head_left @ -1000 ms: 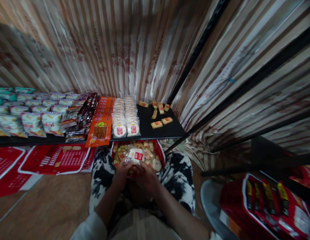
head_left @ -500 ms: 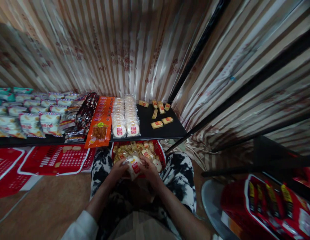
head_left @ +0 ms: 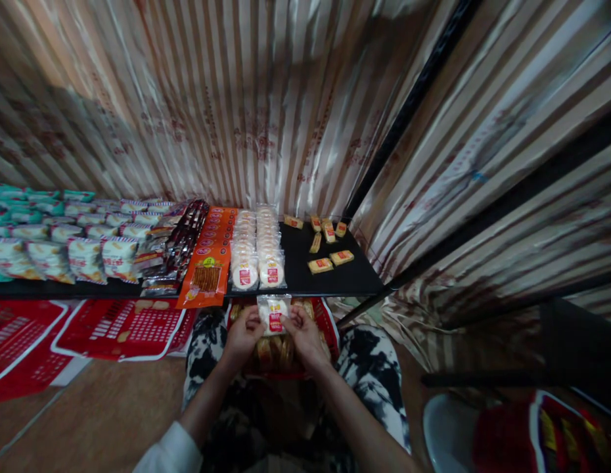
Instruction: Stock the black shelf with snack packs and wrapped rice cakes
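Note:
Between both hands I hold a white round rice cracker packet (head_left: pixel 274 314) with a red label, upright just before the shelf's front edge. My left hand (head_left: pixel 245 335) pinches its left side; my right hand (head_left: pixel 305 334) grips its right side. Below them a red basket (head_left: pixel 332 328) sits between my knees, with gold-wrapped snack packets (head_left: pixel 273 353) in it, partly hidden by my hands. On the black shelf (head_left: pixel 305 282) stand two rows of matching rice cracker packets (head_left: pixel 271 270). Several small yellow snack packets (head_left: pixel 320 265) lie loose to their right.
Left along the shelf are an orange snack bag (head_left: pixel 205 276), dark red packets (head_left: pixel 162 263) and white-and-blue packets (head_left: pixel 86 259). Red baskets (head_left: pixel 121 328) lie beneath. Black poles (head_left: pixel 408 256) slant at right, near a grey tub (head_left: pixel 448 433) and another red basket (head_left: pixel 505 433). Striped curtain (head_left: pixel 266 98) hangs behind.
My hands have raised the rice cracker packet from over the basket to near the shelf edge and turned it upright. The view has shifted slightly, so the shelf appears lower and further right.

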`<action>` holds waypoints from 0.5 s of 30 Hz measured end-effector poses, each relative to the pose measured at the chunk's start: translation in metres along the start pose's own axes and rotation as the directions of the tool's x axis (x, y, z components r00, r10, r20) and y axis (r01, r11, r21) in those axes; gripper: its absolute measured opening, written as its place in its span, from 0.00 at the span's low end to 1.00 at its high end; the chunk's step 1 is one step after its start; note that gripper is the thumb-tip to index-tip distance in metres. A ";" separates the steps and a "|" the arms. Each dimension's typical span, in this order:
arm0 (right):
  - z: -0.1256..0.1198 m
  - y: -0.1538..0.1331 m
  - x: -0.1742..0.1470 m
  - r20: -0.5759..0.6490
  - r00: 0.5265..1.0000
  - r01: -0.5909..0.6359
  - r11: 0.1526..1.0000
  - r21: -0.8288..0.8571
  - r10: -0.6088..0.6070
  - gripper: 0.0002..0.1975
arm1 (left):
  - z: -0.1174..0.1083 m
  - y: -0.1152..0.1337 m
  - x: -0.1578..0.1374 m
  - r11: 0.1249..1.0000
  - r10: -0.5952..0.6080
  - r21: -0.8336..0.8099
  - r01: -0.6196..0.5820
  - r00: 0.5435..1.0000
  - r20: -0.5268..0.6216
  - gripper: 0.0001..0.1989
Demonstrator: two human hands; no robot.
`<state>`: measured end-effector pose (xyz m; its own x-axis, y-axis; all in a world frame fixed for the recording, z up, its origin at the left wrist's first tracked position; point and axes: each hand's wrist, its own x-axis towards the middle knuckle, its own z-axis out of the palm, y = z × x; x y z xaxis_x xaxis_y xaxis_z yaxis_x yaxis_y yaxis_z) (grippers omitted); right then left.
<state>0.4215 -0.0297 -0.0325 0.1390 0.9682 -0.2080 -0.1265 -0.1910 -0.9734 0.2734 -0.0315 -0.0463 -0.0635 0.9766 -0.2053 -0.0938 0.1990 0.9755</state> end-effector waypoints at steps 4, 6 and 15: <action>0.007 -0.007 0.019 0.008 0.998 0.055 0.998 -0.002 -0.055 0.18 | 0.005 0.009 0.007 0.983 0.097 0.156 -0.095 0.995 -0.006 0.18; 0.009 -0.011 0.030 0.013 0.996 0.092 0.995 -0.030 -0.091 0.17 | 0.009 0.018 0.013 0.961 0.142 0.246 -0.130 0.989 -0.034 0.16; 0.007 -0.016 0.075 0.053 0.978 0.207 0.934 -0.292 -0.201 0.14 | 0.019 0.035 0.046 0.750 0.304 0.632 -0.196 0.950 -0.067 0.16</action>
<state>0.4270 0.0475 -0.0314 0.1094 0.9940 -0.0030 0.1978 -0.0247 -0.9799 0.2863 0.0218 -0.0198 -0.1557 0.9831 0.0966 0.5695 0.0094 0.8219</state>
